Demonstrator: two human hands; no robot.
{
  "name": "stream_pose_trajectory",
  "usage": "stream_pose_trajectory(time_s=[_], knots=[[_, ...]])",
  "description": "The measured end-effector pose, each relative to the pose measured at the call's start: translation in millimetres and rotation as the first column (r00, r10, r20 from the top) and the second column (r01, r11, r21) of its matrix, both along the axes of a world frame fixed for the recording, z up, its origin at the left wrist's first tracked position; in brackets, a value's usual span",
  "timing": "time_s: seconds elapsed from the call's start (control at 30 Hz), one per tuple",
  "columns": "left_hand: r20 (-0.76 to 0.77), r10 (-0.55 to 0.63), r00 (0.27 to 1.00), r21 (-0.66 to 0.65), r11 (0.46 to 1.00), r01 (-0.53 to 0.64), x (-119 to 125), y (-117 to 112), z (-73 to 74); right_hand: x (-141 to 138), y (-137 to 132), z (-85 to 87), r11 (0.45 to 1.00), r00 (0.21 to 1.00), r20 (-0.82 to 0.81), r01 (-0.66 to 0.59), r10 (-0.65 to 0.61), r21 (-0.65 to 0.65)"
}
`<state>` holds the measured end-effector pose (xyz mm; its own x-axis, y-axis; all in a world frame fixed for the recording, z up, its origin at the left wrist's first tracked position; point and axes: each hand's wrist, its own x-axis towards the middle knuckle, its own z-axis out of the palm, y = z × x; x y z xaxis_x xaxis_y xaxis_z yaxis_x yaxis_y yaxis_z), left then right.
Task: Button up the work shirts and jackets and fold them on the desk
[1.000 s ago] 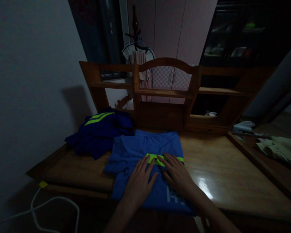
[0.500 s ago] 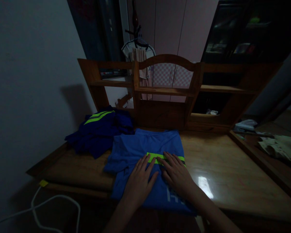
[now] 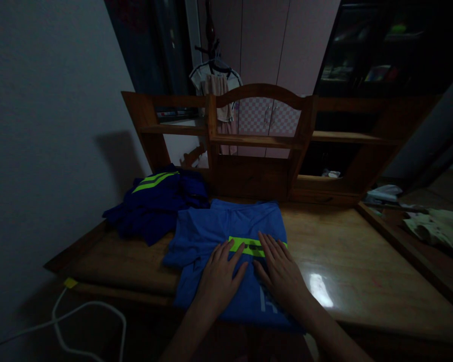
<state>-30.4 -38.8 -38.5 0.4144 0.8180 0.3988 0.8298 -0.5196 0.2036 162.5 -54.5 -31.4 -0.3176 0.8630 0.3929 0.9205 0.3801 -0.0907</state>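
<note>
Blue shirt (image 3: 226,236) overhangs desk (image 3: 347,271) near edge; right side bare.

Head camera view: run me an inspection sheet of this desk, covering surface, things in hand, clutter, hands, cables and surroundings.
Surface: wooden desk, glossy, with a bright glare patch right of the hands.
Things in hand: blue shirt lying flat at the front edge, with a yellow-green stripe across it; pale lettering partly hidden.
Clutter: dark blue garment heaped at the left rear; pale cloth on the surface to the right.
Hands: left hand and right hand both flat, palms down on the shirt, fingertips at the stripe.
Cables: white cable looping below the desk's left front corner.
Surroundings: wooden shelf unit behind the desk, hanging clothes, pink wardrobe doors; dim light.
</note>
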Motion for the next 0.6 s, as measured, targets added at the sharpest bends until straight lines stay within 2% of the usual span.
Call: stream_pose_trajectory(time_s=[0.1, 0.4, 0.5, 0.6], knots=[[-0.008, 0.003, 1.000, 0.005, 1.000, -0.003, 3, 1, 2.6, 0, -11, -4.9, 0.997, 0.997, 0.025, 0.076, -0.076, 0.011], [-0.028, -0.027, 0.999, 0.014, 1.000, 0.027, 2, 1, 7.6, 3, -32, -12.1, 0.984, 0.984, -0.005, 0.178, -0.178, 0.000], [-0.053, -0.035, 0.998, 0.026, 0.999, 0.037, -5, -3, 3.1, 6, -41, -10.1, 0.985, 0.985, 0.009, 0.170, -0.170, -0.008], [-0.071, 0.009, 0.997, 0.079, 0.997, -0.004, -27, -21, -6.6, 11, -54, -12.3, 0.992, 0.991, 0.049, 0.125, -0.125, 0.003]])
